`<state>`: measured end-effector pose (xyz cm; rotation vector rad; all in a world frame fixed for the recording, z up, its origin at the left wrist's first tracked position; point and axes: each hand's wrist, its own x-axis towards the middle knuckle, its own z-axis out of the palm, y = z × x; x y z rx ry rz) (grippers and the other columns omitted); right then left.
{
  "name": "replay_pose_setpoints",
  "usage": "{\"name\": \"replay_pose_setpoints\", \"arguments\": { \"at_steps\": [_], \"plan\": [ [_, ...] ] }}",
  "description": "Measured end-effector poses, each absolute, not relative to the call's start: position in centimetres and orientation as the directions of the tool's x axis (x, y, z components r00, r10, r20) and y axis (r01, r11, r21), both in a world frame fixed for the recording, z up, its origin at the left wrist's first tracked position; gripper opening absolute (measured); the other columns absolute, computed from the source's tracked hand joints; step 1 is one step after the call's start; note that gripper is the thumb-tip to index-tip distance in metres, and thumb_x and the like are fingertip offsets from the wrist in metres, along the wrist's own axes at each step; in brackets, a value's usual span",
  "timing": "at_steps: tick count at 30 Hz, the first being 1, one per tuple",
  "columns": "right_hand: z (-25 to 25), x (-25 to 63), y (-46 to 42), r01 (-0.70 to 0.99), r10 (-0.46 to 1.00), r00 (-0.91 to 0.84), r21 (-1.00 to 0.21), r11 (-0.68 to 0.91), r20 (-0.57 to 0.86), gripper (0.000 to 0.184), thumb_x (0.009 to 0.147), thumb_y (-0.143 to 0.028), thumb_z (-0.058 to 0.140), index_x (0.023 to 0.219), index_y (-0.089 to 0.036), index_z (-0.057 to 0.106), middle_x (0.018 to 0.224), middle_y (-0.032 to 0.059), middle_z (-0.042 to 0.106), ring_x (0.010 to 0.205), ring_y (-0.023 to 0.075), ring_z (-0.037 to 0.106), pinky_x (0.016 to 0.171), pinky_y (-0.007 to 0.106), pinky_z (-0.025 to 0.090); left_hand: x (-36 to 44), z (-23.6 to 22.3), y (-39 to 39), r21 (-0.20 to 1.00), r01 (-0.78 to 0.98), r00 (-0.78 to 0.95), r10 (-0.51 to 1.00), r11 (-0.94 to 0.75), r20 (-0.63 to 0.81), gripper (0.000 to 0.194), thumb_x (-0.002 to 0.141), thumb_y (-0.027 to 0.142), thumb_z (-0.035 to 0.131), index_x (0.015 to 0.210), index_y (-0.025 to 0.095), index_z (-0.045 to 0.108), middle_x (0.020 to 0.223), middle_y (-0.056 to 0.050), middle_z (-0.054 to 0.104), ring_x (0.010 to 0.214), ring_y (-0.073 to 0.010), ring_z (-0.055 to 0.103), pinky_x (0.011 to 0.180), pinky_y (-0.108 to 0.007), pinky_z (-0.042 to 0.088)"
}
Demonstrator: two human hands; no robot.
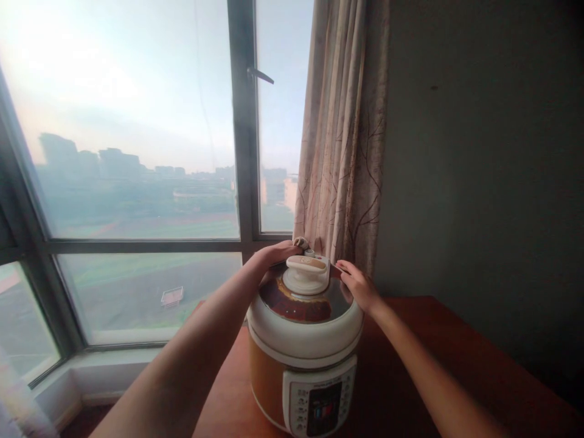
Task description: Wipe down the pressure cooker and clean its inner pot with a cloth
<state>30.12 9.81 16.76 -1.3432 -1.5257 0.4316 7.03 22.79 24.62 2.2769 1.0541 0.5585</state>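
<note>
An electric pressure cooker (305,337) stands upright in front of me, its white lid rim closed over a tan body. On top is a white lid handle (306,274) with a tan inlay, above a glossy dark surface. My left hand (280,250) reaches over the back left of the lid; its fingers are bent round a small pale item (300,243) whose kind I cannot make out. At the lid's back right edge, my right hand (358,285) has its fingers stretched forward. What lies behind the cooker is mostly hidden.
The cooker rests on a reddish-brown wooden table (424,359). Close behind hangs a beige curtain (340,134), beside a large window (146,121) with a dark frame. A window handle (261,75) juts out. A dark wall (479,164) rises at the right.
</note>
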Motion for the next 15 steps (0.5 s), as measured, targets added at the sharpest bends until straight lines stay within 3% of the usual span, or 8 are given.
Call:
{"name": "replay_pose_setpoints", "arguments": {
  "at_steps": [4, 8, 12, 15],
  "plan": [
    [16.7, 30.2, 9.9, 0.527, 0.889, 0.14, -0.793, 0.306, 0.436, 0.047, 0.082, -0.028, 0.043, 0.123, -0.018, 0.064, 0.128, 0.0122, 0.068, 0.122, 0.0263, 0.061, 0.106, 0.042, 0.042, 6.9, 24.4, 22.5, 0.672, 0.537, 0.606, 0.787, -0.509, 0.112, 0.027, 0.076, 0.036, 0.058, 0.085, 0.015, 0.072, 0.09, -0.008, 0.075, 0.089, -0.0255, 0.064, 0.081, -0.035, 0.052],
    [16.7, 30.2, 10.0, 0.524, 0.89, 0.146, -0.797, 0.301, 0.432, 0.047, 0.082, -0.028, 0.044, 0.123, -0.018, 0.064, 0.128, 0.0125, 0.068, 0.122, 0.0261, 0.061, 0.106, 0.042, 0.043, 4.8, 23.9, 20.4, 0.715, 0.501, 0.583, 0.801, -0.488, 0.137, 0.04, 0.078, 0.047, 0.06, 0.094, 0.013, 0.074, 0.098, -0.009, 0.076, 0.094, -0.0276, 0.066, 0.085, -0.036, 0.052],
    [16.7, 30.3, 10.1, 0.516, 0.886, 0.147, -0.799, 0.31, 0.439, 0.045, 0.082, -0.028, 0.045, 0.121, -0.019, 0.066, 0.127, 0.0113, 0.069, 0.122, 0.0261, 0.061, 0.107, 0.042, 0.042, 1.3, 23.3, 16.7, 0.785, 0.408, 0.514, 0.828, -0.465, 0.223, 0.047, 0.077, 0.049, 0.065, 0.106, 0.013, 0.074, 0.102, -0.007, 0.077, 0.101, -0.0307, 0.067, 0.094, -0.04, 0.051],
    [16.4, 30.4, 10.3, 0.506, 0.884, 0.153, -0.803, 0.314, 0.442, 0.043, 0.082, -0.028, 0.046, 0.119, -0.021, 0.066, 0.126, 0.0095, 0.069, 0.122, 0.0258, 0.061, 0.107, 0.042, 0.043, -0.3, 23.0, 12.6, 0.762, 0.333, 0.527, 0.78, -0.555, 0.338, 0.05, 0.083, 0.046, 0.061, 0.122, 0.016, 0.07, 0.115, -0.007, 0.075, 0.113, -0.0323, 0.064, 0.101, -0.043, 0.049]
  ]
}}
